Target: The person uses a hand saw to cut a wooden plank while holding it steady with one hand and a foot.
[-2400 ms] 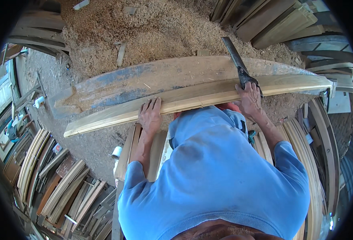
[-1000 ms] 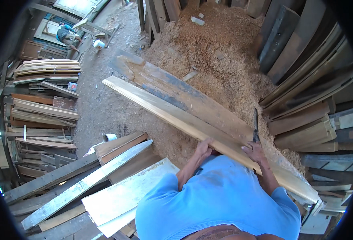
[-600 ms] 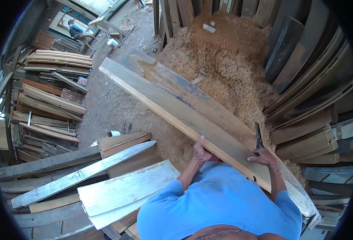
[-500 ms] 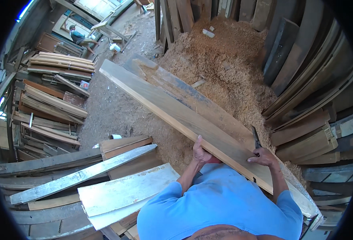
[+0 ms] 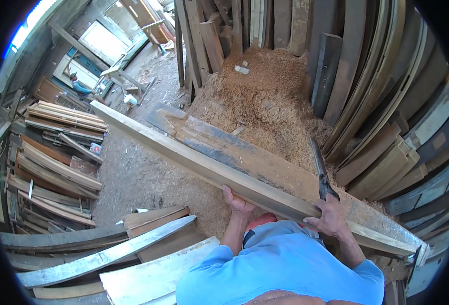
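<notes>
Both my hands are on a long wooden plank [image 5: 183,153], which slants from the far left to the near right, tilted so that a narrow face shows. My left hand [image 5: 238,204] grips its near side from below, with the thumb up against the wood. At the near-right part, my right hand [image 5: 331,214] touches the plank's edge and is closed on a dark, long-bladed tool [image 5: 318,156]. That tool points away from me; its exact kind is unclear. Behind the plank lies a wide, worn work board [image 5: 280,173] strewn with sawdust.
A heap of wood shavings [image 5: 265,96] covers the ground beyond. Upright boards [image 5: 346,66] line the back and right. Stacked lumber [image 5: 61,152] fills the left, and pale boards [image 5: 148,274] lie near left. A seated person [image 5: 79,86] is far off by a wooden trestle [image 5: 120,79].
The plank has been rolled toward its edge, so its broad face no longer shows, and its far end has shifted left. The tool's blade shows more fully. My view has tilted up.
</notes>
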{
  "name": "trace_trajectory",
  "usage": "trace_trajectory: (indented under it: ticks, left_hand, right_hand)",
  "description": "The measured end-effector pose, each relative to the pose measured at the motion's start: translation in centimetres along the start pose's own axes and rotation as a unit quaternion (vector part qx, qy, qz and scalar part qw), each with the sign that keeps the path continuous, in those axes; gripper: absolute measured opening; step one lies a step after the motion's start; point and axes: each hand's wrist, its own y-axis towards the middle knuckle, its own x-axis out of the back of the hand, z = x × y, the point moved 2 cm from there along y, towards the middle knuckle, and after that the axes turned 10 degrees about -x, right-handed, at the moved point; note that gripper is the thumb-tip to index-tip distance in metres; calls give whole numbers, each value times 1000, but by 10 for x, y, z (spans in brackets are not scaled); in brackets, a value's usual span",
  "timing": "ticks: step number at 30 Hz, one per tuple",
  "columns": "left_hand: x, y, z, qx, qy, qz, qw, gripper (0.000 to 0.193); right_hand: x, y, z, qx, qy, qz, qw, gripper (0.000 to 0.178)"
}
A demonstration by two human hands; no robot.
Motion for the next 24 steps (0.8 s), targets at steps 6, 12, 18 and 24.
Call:
trace_trajectory:
  ticks: [6,12,18,24]
  left_hand:
    - [-17,42,-67,-75,-14,27,997,63]
    - [31,74,-158,-33,-120,234,964,63]
    - [40,79,-232,-146,-35,77,986,59]
    - [-48,67,-300,-196,19,188,962,66]
  right_hand:
    - [-11,-12,89,15,-26,-53,998,51]
    - [-65,-12,161,117,-33,-43,992,48]
    - [-108,-14,200,126,-8,-33,991,46]
    - [-111,-13,239,169,40,-94,980,42]
